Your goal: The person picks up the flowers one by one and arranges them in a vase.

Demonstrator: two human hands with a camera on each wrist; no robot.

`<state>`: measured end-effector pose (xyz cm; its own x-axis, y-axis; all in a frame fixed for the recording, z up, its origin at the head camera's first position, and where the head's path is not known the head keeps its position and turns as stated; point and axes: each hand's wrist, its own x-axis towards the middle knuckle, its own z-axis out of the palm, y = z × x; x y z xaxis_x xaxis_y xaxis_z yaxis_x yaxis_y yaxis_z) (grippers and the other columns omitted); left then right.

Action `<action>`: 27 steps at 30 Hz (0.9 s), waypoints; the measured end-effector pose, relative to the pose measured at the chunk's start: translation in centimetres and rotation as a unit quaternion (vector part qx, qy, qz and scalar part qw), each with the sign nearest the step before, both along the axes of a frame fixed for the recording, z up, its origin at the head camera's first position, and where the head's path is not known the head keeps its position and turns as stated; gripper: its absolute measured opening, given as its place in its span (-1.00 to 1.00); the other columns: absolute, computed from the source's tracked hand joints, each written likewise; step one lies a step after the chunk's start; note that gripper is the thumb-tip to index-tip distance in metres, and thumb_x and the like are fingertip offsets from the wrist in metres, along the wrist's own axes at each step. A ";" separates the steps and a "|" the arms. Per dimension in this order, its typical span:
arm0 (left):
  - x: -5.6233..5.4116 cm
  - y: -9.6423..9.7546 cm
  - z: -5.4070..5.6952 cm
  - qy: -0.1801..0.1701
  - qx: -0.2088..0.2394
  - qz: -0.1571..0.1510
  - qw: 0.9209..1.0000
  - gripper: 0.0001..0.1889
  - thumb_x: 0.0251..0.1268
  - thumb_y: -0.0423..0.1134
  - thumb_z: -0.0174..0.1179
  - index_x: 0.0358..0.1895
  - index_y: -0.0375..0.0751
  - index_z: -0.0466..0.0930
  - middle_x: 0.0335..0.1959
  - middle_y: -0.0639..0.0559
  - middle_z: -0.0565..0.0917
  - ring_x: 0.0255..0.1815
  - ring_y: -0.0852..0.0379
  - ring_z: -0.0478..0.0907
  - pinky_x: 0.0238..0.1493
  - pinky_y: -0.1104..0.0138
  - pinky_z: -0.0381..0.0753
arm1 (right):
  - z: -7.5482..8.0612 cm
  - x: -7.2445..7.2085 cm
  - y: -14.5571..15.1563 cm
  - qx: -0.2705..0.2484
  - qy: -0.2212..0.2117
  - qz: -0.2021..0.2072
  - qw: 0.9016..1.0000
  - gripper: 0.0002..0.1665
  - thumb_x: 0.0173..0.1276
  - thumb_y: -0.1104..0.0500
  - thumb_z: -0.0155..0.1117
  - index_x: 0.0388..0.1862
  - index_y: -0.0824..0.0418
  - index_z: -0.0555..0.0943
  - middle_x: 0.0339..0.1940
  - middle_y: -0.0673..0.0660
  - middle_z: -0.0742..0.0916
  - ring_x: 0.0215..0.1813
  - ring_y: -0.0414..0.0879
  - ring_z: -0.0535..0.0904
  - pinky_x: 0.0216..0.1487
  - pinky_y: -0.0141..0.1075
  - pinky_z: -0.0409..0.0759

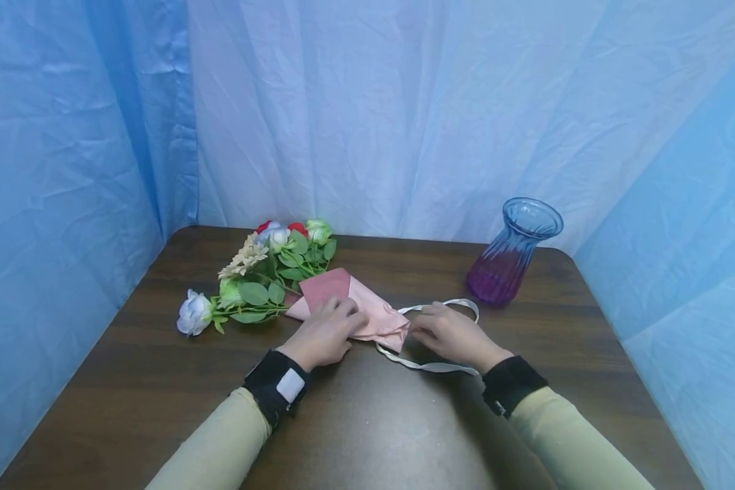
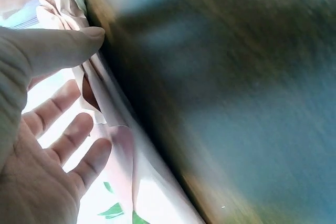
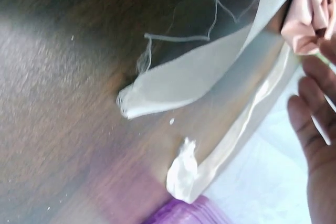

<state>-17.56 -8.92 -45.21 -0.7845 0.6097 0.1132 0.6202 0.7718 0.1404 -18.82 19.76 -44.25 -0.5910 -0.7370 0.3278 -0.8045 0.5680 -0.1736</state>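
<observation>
A bouquet wrapped in pink paper lies on the table, its artificial flowers fanned to the left. My left hand is over the wrapper, the thumb against its near edge and the other fingers loosely bent on the far side. At the gathered end of the paper, my right hand has its fingertips right beside the folds, fingers loosely bent. A white ribbon trails from that end in two loose tails, one with a frayed tip; the right index finger and thumb are mostly out of the right wrist view.
A blue and purple glass vase stands at the back right, close to one ribbon tail. One pale blue rose sticks out to the left. Blue curtains hang behind the brown table and along its sides.
</observation>
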 end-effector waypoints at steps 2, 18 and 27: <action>0.0 -0.1 0.0 0.006 -0.001 0.005 1.000 -0.55 0.16 -0.31 0.49 0.13 0.03 0.62 -0.01 0.02 0.53 0.01 -0.02 0.38 0.09 0.09 0.41 | -0.2 0.0 -0.3 -0.019 0.024 0.005 1.000 -0.84 0.24 0.27 0.53 -0.20 0.13 0.78 -0.29 -0.01 0.69 -0.20 -0.09 0.56 -0.12 -0.17 0.61; -0.3 -0.2 0.4 0.000 -0.007 0.031 1.000 -0.80 0.47 -0.26 0.26 0.08 -0.05 0.68 -0.01 0.05 0.63 0.03 0.06 0.52 0.14 0.15 0.56 | -0.5 0.0 -2.5 0.011 0.046 0.053 0.997 -0.67 0.27 0.24 0.52 0.01 0.23 0.74 0.03 0.18 0.76 0.04 0.09 0.63 0.08 -0.12 0.64; -0.4 -0.1 1.0 0.000 -0.009 0.042 0.999 -0.92 0.44 -0.25 0.29 -0.13 -0.06 0.75 -0.21 0.09 0.71 -0.18 0.16 0.59 -0.03 0.25 0.64 | -0.3 0.1 -2.9 0.011 0.047 0.047 0.998 -0.74 0.29 0.19 0.52 -0.05 0.19 0.76 -0.03 0.13 0.78 0.01 0.04 0.64 0.07 -0.15 0.64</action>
